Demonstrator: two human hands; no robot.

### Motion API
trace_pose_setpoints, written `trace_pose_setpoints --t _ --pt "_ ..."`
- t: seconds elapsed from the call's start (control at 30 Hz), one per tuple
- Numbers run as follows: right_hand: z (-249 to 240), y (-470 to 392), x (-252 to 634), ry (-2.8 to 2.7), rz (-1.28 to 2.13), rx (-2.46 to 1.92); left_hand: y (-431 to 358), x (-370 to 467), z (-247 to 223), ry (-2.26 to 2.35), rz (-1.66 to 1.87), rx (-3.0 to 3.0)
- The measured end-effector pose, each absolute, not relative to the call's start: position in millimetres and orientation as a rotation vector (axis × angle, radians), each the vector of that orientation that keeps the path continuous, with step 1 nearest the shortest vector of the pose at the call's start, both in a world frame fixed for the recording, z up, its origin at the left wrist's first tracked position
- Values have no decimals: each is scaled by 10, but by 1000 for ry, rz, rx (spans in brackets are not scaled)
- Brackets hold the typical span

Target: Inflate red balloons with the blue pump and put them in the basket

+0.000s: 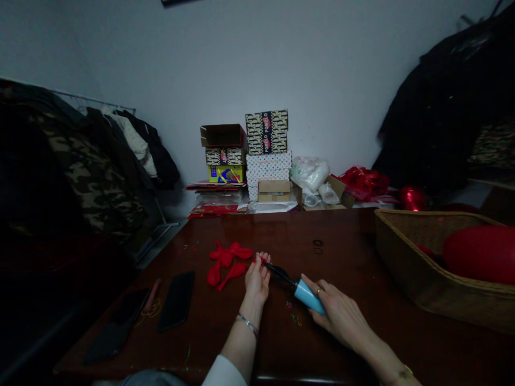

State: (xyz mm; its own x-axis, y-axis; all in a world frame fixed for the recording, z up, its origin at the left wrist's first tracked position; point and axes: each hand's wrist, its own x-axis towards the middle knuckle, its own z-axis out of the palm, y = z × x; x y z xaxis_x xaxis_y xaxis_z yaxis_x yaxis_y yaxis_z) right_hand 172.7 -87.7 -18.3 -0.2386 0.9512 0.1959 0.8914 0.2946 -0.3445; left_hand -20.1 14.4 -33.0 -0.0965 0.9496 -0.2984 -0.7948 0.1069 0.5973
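Note:
My right hand (336, 311) is wrapped round the light blue body of a hand pump (309, 296), whose black nozzle points up and left. At the nozzle tip, my left hand (258, 276) pinches a small bit of red, which looks like a balloon's neck; my fingers hide most of it. Several limp red balloons (227, 256) lie on the dark wooden table (225, 332) just left of my left hand.
Two dark phones (176, 300) lie at the left, with a reddish stick (153, 295) and rubber bands. A wicker basket (426, 276) at the right holds an inflated red balloon (483, 252). Boxes (267, 174) are stacked beyond the table; clothes hang at both sides.

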Motion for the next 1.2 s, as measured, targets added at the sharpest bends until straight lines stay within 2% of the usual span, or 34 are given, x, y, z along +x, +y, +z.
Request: trace_pose_setpoints --t 0.8,1.2 --pt "-226 -874 1606 -2186 376 -1602 -38 -136 -531 699 1320 344" --pt "-205 -882 1559 -2183 426 -1590 -85 -59 -507 700 1394 373"
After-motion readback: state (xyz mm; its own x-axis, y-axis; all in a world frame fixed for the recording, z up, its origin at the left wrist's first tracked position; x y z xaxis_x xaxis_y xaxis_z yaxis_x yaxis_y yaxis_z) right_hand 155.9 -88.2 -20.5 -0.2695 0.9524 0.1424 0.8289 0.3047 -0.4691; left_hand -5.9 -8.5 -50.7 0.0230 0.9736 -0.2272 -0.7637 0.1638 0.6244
